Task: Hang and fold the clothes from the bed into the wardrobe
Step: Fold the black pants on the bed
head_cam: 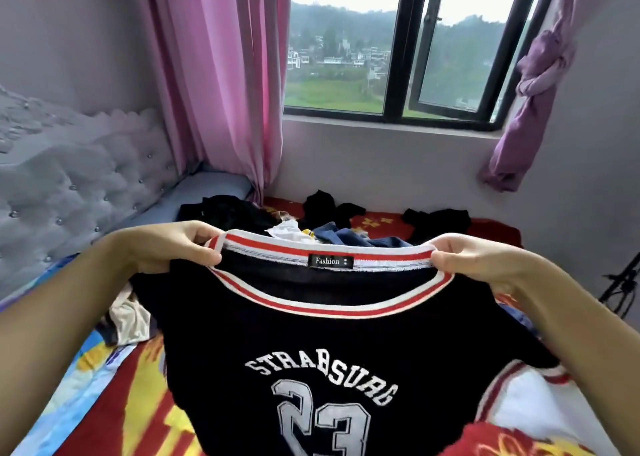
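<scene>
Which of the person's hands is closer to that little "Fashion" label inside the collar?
Right. The right hand pinches the collar just right of the Fashion label; the left hand grips the collar's far left end, farther away.

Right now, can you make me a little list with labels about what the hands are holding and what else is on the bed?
held thing: black shirt printed with 23
left hand: pinches the striped collar at its left end
right hand: pinches the collar at its right end
collar tag: reads Fashion
behind the shirt: pile of clothes on the red blanket
background: window, pink curtain
wardrobe: not in view
</scene>
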Action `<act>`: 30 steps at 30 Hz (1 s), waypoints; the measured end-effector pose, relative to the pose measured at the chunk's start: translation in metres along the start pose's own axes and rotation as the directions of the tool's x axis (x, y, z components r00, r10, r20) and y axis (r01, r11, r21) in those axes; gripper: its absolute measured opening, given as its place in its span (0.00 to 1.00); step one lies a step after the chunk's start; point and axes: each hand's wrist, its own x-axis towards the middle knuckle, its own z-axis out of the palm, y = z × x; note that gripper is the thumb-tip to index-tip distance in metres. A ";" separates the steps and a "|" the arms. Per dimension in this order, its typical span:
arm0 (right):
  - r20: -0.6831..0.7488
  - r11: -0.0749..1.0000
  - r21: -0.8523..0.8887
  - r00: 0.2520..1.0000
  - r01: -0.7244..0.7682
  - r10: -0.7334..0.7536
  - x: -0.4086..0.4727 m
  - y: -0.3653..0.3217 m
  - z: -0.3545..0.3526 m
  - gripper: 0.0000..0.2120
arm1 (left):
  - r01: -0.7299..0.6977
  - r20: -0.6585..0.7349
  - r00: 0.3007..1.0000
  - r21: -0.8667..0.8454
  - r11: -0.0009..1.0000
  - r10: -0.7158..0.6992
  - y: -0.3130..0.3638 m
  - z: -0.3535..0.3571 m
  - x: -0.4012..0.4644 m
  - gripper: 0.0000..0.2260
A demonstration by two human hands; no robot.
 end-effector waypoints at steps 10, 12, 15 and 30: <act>-0.634 0.941 -0.265 0.773 -0.210 -0.006 0.068 0.031 0.008 0.23 | 0.036 -0.366 0.914 -0.357 0.933 -0.175 0.026 0.063 0.059 0.07; -0.645 0.947 -0.307 0.753 -0.097 -0.132 0.080 0.013 0.030 0.23 | -0.005 -0.327 0.935 -0.397 0.918 -0.136 0.041 0.093 0.074 0.07; -0.559 0.956 -0.292 0.809 0.014 -0.183 0.093 -0.008 0.067 0.19 | -0.021 -0.296 0.948 -0.419 0.908 -0.115 0.061 0.128 0.090 0.08; -0.200 0.916 -0.301 0.922 0.266 -0.333 0.040 -0.044 0.044 0.19 | -0.315 -0.042 0.798 0.822 0.475 0.601 0.092 0.097 0.075 0.24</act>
